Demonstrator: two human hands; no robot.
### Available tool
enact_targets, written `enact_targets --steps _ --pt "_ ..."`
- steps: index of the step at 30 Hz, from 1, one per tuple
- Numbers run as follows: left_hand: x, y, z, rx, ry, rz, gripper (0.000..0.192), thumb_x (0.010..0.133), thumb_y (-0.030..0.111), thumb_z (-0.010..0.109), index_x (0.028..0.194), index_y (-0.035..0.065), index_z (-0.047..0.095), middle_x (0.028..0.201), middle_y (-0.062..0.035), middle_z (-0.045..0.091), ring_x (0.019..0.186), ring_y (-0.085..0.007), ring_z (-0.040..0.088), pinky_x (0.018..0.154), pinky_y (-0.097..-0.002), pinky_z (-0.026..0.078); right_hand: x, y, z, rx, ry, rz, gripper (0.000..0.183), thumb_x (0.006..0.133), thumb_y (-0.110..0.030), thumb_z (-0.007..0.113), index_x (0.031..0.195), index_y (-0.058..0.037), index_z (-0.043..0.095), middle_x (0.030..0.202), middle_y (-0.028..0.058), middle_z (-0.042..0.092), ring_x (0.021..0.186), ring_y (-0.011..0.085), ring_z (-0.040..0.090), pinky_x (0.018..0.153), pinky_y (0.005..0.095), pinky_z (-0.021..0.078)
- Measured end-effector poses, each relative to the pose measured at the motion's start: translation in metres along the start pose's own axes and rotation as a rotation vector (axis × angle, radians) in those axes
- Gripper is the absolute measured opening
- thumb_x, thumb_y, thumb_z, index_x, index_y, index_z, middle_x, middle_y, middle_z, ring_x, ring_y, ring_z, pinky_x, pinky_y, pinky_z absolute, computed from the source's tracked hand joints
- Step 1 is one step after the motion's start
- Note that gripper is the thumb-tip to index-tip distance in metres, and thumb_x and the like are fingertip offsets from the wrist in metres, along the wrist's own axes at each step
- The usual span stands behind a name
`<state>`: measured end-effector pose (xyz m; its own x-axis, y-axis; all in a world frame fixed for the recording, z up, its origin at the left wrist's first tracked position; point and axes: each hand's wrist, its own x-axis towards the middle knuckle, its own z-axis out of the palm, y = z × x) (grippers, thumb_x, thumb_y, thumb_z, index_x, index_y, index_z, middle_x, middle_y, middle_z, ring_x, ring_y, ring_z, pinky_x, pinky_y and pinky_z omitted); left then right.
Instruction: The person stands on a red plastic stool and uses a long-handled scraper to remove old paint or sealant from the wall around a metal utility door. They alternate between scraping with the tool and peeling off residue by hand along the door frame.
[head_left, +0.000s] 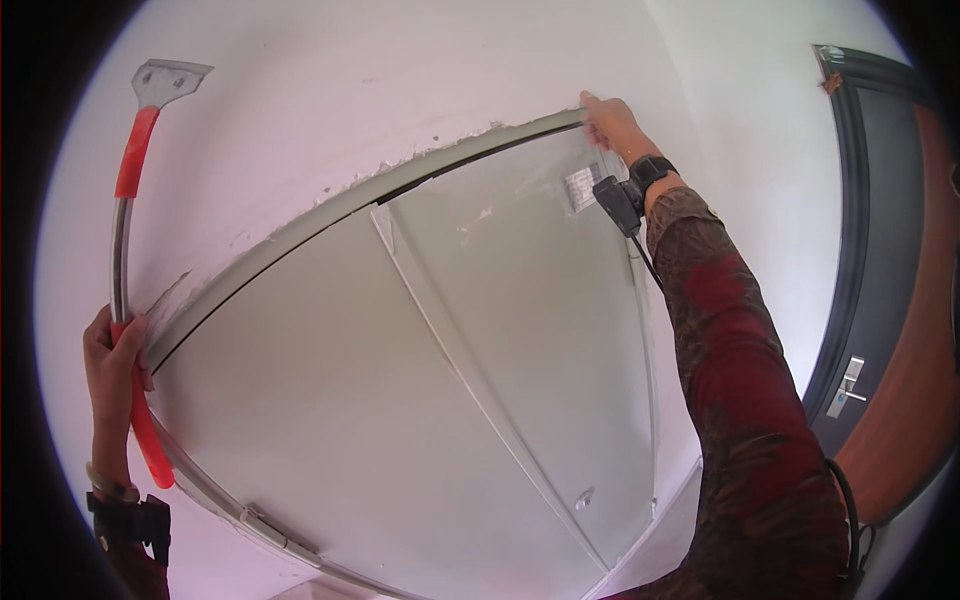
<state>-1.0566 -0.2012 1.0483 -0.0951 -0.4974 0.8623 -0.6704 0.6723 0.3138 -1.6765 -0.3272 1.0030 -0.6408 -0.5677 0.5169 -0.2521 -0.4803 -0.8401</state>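
My left hand (112, 356) grips the lower red handle of a long-handled scraper (121, 247). The scraper stands nearly upright at the left, its flat metal head (166, 81) at the top near the white wall. My right hand (613, 124) is at the upper right corner of a pale grey frame (420, 166), one finger pointing up past its edge. Its other fingers bend below that edge, and whether they hold anything is unclear. Beneath the frame is a pair of pale grey door panels (300, 360), with a dark gap along their top and a raised strip (487, 409) between them.
Ragged, chipped paint runs along the white wall (322, 127) above the frame. A small label (582, 187) is stuck on the right panel, and a round lock (584, 499) sits lower. At the right is a dark door (874, 247) with a metal handle (847, 386). A cable (648, 262) hangs from my right wrist device.
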Motion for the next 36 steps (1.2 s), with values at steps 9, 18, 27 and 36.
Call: enact_targets --steps 9,18,27,36 --pt "-0.001 0.003 0.001 0.014 -0.004 0.021 0.019 0.085 0.019 0.057 0.074 0.0064 0.047 0.051 0.0012 0.044 0.033 -0.0061 0.039 0.032 -0.0193 0.033 0.028 0.012 0.007 0.019 0.037 -0.067 0.027 0.079 -0.028 0.055 0.071 -0.0028 0.058 0.057 0.0055 0.051 0.046 0.0150 0.045 0.040 0.0310 0.0334" --pt "0.000 0.001 0.004 0.019 0.019 -0.004 0.019 0.084 0.020 0.057 0.075 0.0067 0.048 0.050 0.0012 0.045 0.033 -0.0059 0.040 0.032 -0.0192 0.034 0.035 0.008 0.012 -0.363 0.380 -0.480 0.025 0.075 -0.017 0.055 0.055 -0.0025 0.056 0.049 0.0044 0.048 0.043 0.0160 0.047 0.040 0.0315 0.0360" --pt "0.003 -0.008 0.002 0.021 0.035 0.008 0.018 0.085 0.021 0.057 0.077 0.0072 0.048 0.050 0.0019 0.043 0.034 -0.0054 0.038 0.032 -0.0190 0.032 0.033 0.029 0.026 0.426 0.468 -0.335 0.027 0.081 -0.023 0.052 0.067 -0.0002 0.058 0.053 0.0050 0.050 0.039 0.0140 0.044 0.037 0.0262 0.0347" --pt "-0.001 -0.003 0.000 0.033 0.030 0.011 0.019 0.084 0.022 0.057 0.078 0.0074 0.048 0.051 0.0018 0.043 0.033 -0.0054 0.038 0.032 -0.0189 0.032 0.013 0.009 0.016 -0.164 0.313 -0.276 0.051 0.085 -0.046 0.049 0.070 0.0013 0.062 0.055 0.0121 0.056 0.046 0.0225 0.055 0.047 0.0361 0.0454"
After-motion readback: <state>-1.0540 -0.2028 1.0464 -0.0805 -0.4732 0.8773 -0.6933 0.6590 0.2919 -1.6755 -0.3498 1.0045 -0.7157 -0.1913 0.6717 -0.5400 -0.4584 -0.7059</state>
